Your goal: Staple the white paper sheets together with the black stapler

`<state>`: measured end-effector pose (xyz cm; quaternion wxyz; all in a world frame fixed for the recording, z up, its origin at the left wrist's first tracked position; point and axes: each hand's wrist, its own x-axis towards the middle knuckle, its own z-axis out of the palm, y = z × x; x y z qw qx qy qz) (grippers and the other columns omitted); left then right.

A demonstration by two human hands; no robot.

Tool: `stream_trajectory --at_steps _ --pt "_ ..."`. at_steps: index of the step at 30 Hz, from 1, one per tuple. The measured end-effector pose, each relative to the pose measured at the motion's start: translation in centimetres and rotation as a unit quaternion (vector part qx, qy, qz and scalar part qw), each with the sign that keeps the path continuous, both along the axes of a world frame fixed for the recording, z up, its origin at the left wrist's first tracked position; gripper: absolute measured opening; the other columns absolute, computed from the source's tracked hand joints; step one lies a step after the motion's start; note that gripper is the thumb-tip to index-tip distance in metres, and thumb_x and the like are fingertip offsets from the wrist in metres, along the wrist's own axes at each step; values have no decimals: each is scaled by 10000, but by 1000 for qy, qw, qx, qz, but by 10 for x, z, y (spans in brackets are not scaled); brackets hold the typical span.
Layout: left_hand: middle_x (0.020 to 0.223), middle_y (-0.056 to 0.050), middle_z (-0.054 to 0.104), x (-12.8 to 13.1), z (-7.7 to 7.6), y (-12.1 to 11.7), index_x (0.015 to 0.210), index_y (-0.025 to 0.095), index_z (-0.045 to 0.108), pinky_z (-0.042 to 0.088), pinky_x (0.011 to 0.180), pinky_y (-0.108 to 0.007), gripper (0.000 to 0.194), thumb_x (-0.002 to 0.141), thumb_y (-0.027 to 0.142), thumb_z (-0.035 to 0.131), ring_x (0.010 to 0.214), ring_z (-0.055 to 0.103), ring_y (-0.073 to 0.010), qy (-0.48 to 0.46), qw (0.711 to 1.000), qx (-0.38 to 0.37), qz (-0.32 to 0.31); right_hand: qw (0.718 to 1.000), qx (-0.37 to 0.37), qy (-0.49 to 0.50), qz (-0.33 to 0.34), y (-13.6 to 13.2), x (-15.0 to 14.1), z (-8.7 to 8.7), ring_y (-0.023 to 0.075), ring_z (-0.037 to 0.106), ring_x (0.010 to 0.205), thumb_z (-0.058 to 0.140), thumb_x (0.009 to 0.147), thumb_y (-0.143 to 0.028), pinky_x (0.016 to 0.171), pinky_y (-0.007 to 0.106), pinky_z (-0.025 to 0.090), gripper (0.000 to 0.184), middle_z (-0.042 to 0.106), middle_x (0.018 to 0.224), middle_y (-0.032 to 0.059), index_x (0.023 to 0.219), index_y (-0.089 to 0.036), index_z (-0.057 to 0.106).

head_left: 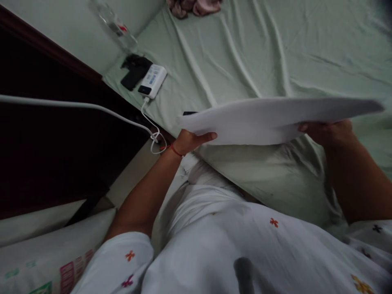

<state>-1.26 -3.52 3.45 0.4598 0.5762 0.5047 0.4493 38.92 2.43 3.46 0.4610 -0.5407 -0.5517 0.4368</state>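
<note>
A white sheet of paper (257,122), or a thin stack of sheets, is held nearly level above the bed. My left hand (194,141) grips its left end, thumb on the near face and the other fingers hidden behind it. At the other end my right hand (330,132) pinches the lower edge, its thumb showing in front. The paper bows slightly between the two hands. Just past its left corner, a small dark object (190,113) peeks out on the bed, mostly covered.
Pale green bedding (251,49) spreads beneath. A white power bank (153,81) with a plugged-in cable lies by a black item (136,71). Behind them leans a clear bottle (118,26). Crumpled cloth (194,7) sits at the back. A white cord (76,105) crosses the left; a printed sack (61,253) stands lower left.
</note>
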Motion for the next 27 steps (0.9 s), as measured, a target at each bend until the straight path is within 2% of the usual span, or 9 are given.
stream_trajectory --at_steps 3,6,10,14,17,20,24,27 --pt "1076 -120 784 0 -4 -6 1156 198 743 583 1085 -567 785 611 728 940 1112 729 -338 11 1000 -11 2 999 -26 -31 -18 -2 8 -12 241 680 918 1053 411 -414 890 430 594 537 724 832 37 703 -231 641" --pt "1052 -109 798 5 -5 -8 1178 218 755 582 1090 -588 772 659 774 888 1105 740 -345 17 1000 -10 -3 997 -24 -42 -55 -6 6 -16 226 655 887 1050 415 -446 830 399 601 557 695 811 43 694 -231 619" --pt "1054 -121 806 11 -7 -5 1200 198 750 576 1102 -530 822 644 785 895 1131 737 -323 -8 1000 -22 8 998 -31 -43 -44 -10 0 -11 203 654 923 1051 411 -384 886 378 594 591 728 889 29 833 -239 664" --pt "1098 -124 808 12 -18 -1 1200 182 737 572 1112 -494 842 631 778 910 1156 736 -304 -36 998 -30 31 995 -57 -59 -60 -11 -9 -13 240 692 1027 1030 490 -400 973 394 584 548 755 975 45 871 -234 673" --pt "1083 -107 805 9 -28 -2 1107 197 761 581 1098 -483 758 635 770 912 1132 744 -290 -83 994 -54 35 996 -63 6 -68 -12 -20 -12 261 698 1107 997 543 -418 1020 392 566 497 782 1041 44 899 -249 693" --pt "1033 -110 806 6 -35 -8 1010 199 786 610 1043 -488 648 707 765 874 1066 761 -291 -104 989 -106 13 990 -90 88 -69 -11 -34 -6 249 708 1084 967 565 -358 951 363 581 459 799 1050 34 930 -271 701" --pt "959 -97 808 7 -37 -20 988 205 796 641 963 -457 597 770 759 834 996 775 -289 -94 987 -125 18 983 -132 107 -66 -11 -47 2 223 717 970 937 590 -304 852 348 592 415 808 1003 27 936 -266 710" --pt "798 -70 776 9 -34 -26 976 187 769 639 661 -358 614 796 774 804 711 750 -234 -80 985 -155 7 977 -169 114 -58 -12 -51 4 209 717 912 950 588 -290 840 348 603 388 805 962 8 897 -263 717"
